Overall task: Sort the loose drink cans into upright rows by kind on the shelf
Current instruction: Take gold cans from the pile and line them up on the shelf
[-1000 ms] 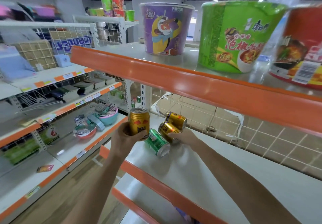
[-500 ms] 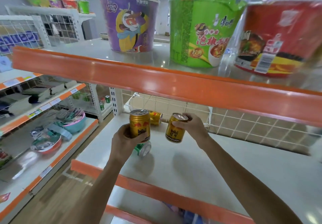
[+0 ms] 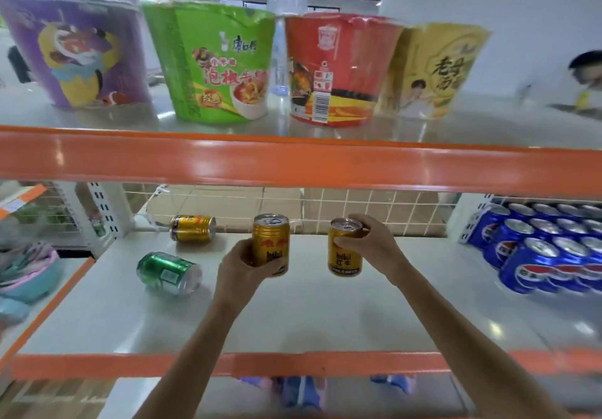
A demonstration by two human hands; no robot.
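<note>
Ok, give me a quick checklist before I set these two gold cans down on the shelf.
1. Left hand grips an upright gold Red Bull can: ok.
2. Right hand grips the second gold can upright: ok.
3. Bare shelf below both cans: ok.
4. Blue Pepsi cans stand apart at right: ok.
5. Third gold can on its side: not ok.
6. Green can on its side: not ok.

Gold cans, green can, blue cans
</note>
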